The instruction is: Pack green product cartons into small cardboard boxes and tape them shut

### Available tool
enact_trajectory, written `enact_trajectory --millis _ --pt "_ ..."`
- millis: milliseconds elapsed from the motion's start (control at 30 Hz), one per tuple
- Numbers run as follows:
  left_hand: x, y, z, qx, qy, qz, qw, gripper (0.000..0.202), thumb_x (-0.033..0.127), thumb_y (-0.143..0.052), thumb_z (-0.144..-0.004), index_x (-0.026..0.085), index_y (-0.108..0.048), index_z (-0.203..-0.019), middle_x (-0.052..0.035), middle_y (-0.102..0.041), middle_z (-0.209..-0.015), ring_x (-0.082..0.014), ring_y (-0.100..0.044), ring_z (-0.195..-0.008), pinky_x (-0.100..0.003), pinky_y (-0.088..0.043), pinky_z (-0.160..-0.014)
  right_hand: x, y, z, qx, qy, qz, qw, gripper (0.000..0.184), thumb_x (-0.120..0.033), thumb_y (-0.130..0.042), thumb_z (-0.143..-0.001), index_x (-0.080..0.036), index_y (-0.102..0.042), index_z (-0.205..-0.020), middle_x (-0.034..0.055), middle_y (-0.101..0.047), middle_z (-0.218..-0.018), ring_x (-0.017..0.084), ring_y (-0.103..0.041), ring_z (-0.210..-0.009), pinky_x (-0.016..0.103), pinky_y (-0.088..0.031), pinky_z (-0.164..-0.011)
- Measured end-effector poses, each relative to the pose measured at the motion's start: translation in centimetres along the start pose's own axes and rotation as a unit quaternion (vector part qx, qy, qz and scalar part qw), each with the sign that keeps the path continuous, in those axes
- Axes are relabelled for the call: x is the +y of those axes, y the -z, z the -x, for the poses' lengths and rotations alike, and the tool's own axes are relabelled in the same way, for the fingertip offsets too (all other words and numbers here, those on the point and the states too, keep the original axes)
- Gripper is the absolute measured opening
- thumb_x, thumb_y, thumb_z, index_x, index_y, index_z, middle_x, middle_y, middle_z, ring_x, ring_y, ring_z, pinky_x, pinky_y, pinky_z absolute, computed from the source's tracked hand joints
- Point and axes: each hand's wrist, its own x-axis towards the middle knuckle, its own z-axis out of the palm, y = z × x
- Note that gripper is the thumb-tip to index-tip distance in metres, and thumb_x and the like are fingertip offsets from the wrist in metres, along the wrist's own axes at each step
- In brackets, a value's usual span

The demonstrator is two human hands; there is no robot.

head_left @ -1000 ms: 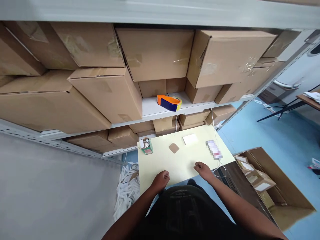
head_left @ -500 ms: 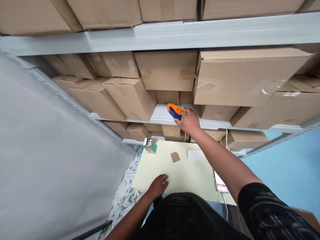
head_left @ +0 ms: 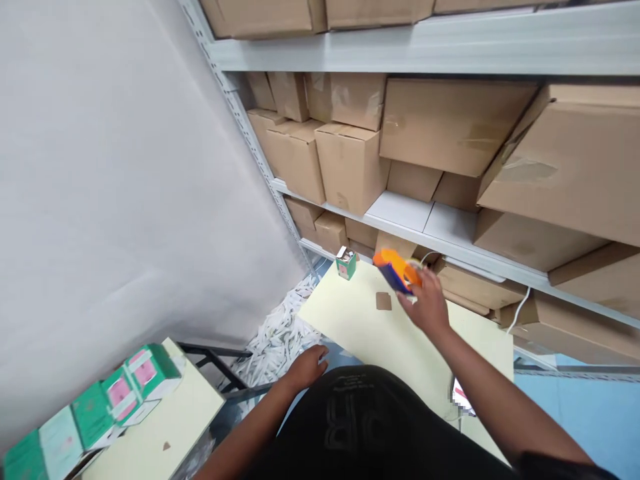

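Right hand (head_left: 427, 308) closed around orange-and-blue tape dispenser (head_left: 395, 269) above pale worktop (head_left: 360, 320), its long axis slanting up-left, left hand (head_left: 306, 365) loosely curled, empty, at worktop's near edge

Pale yellow table (head_left: 360, 327) before grey metal shelving (head_left: 425, 217). Small green carton (head_left: 346, 263) on far-left corner; brown card square (head_left: 383, 301) right of it; orange-and-blue tape dispenser (head_left: 395, 270), in right hand (head_left: 427, 307), just above square.

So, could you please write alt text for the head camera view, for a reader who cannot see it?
The right hand holds an orange-and-blue tape dispenser above a pale yellow table. The left hand, empty, is by the table's near edge. Behind stand shelves of cardboard boxes.
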Motion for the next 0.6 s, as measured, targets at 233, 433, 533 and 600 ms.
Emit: enact_trajectory --millis 233,433,533,600 --pt "-4.4 2.0 2.5 -0.023 -0.036 -0.005 0.999 0.034 0.031 -0.054 -0.09 0.02 -0.067 -0.119 -0.0095 -0.07 -0.122 -0.0258 -0.064 -0.112 -0.033 -0.046 -0.098 -4.2 -9.1 15.9 -0.203 -0.144 0.018 0.968 0.027 -0.042 -0.067 -0.088 -0.019 -0.079 -0.096 0.0132 -0.059 -0.144 0.037 -0.042 -0.141 0.052 -0.038 -0.12" --pt "-9.6 1.9 5.7 -0.074 -0.04 -0.024 0.996 0.035 0.032 -0.055 -0.089 0.021 -0.067 -0.121 -0.0101 -0.07 -0.121 -0.0269 -0.065 -0.112 -0.035 -0.046 -0.099 -4.0 -12.3 18.7 -0.27 -0.267 0.052 0.924 0.034 -0.034 -0.064 -0.086 -0.021 -0.078 -0.114 0.013 -0.055 -0.147 0.036 -0.036 -0.144 0.047 -0.037 -0.117" --pt "-12.3 1.5 7.5 -0.085 -0.051 -0.027 0.995 0.039 0.034 -0.054 -0.09 0.021 -0.067 -0.124 -0.0108 -0.069 -0.126 -0.0275 -0.065 -0.113 -0.035 -0.046 -0.1 -4.5 -12.7 18.5 -0.288 -0.28 0.073 0.913 0.039 -0.026 -0.062 -0.083 -0.017 -0.076 -0.118 0.0158 -0.049 -0.153 0.037 -0.03 -0.146 0.049 -0.034 -0.116" --pt "-13.8 1.4 8.5 -0.083 -0.059 -0.025 0.995 0.04 0.035 -0.053 -0.091 0.021 -0.066 -0.126 -0.0115 -0.068 -0.127 -0.0279 -0.065 -0.113 -0.036 -0.046 -0.1 -5.3 -12.5 18.0 -0.294 -0.286 0.096 0.907 0.046 -0.025 -0.061 -0.081 -0.017 -0.073 -0.124 0.0161 -0.047 -0.154 0.037 -0.032 -0.144 0.049 -0.035 -0.113"
